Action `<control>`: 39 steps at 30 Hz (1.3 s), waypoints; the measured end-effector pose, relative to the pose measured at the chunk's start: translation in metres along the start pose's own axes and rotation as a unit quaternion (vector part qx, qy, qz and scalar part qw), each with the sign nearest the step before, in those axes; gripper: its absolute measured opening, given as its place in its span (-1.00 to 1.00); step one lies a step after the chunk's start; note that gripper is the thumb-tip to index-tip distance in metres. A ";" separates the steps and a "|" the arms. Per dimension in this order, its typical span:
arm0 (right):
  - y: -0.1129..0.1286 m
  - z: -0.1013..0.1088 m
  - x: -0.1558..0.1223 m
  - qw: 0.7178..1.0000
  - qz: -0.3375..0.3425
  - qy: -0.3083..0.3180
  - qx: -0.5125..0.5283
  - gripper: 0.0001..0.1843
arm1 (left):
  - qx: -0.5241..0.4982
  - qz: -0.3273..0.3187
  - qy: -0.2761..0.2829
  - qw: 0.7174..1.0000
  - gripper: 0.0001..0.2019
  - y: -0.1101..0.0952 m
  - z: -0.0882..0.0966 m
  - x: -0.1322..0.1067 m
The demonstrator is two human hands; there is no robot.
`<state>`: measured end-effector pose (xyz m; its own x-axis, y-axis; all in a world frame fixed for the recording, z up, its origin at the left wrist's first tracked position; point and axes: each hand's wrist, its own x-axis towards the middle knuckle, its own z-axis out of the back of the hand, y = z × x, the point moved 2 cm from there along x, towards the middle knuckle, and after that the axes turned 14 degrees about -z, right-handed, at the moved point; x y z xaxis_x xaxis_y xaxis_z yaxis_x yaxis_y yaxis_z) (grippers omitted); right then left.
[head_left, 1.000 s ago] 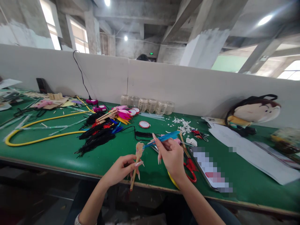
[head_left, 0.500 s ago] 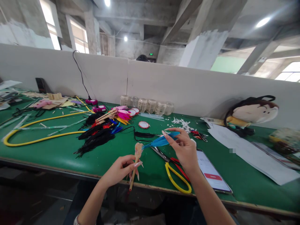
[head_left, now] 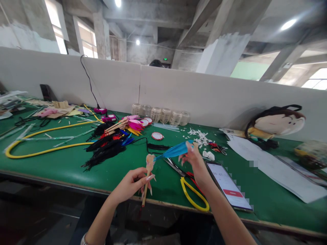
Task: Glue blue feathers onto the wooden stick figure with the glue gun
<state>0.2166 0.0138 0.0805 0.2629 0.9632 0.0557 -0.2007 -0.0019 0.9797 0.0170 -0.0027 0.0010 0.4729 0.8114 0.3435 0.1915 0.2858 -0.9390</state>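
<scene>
Blue feather (head_left: 176, 150) spans the front half of the green-topped workbench (head_left: 265, 194), its narrow end touching the pale head (head_left: 150, 162) of a wooden stick (head_left: 146, 190) and its broad end held in the right hand (head_left: 195, 163). That hand is nearly closed, pinching the feather between thumb and fingertips. The left hand (head_left: 130, 185) is curled around the stick, which stands tilted just above the bench's front edge with its lower end below the hand.

Beneath the right forearm lie yellow-and-red handled scissors (head_left: 194, 197), their metal blades (head_left: 173, 166) pointing toward the feather. Just to their right, a smartphone (head_left: 228, 185) lies with its screen lit. Toward the far edge are black feathers (head_left: 104, 151), pink feathers on sticks (head_left: 135, 124), white paper scraps (head_left: 200, 136) and a row of clear plastic jars (head_left: 159, 115). A yellow tube (head_left: 48, 134) loops across the left end. White paper sheets (head_left: 276, 170) and a plush-faced bag (head_left: 277, 124) sit at the right end.

A white partition (head_left: 204, 92) runs along the far edge, with the dark top of a person's head (head_left: 155, 63) showing above it. Beyond rise concrete pillars (head_left: 224, 51), beams and bright windows (head_left: 87, 37).
</scene>
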 end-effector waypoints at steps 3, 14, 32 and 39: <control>-0.007 -0.020 -0.005 0.993 -0.028 0.106 -0.043 -0.57 | -0.004 0.003 0.000 1.000 -0.76 0.001 0.000 -0.001; -0.016 -0.049 -0.014 0.990 0.071 0.111 0.048 -0.77 | 0.021 0.002 0.023 1.000 -0.74 0.000 -0.001 0.001; -0.019 -0.059 -0.013 0.979 0.094 0.145 0.106 -0.72 | 0.076 -0.005 0.037 0.996 -0.67 -0.003 0.001 0.001; -0.022 -0.060 -0.012 0.978 0.076 0.164 0.100 -0.69 | 0.063 -0.008 0.035 0.997 -0.68 0.001 0.000 0.001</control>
<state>0.1616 0.0182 0.0465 -0.0792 0.9823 0.1700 -0.0169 -0.1718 0.9850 0.0176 -0.0018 0.0001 0.5300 0.7702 0.3549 0.0917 0.3640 -0.9269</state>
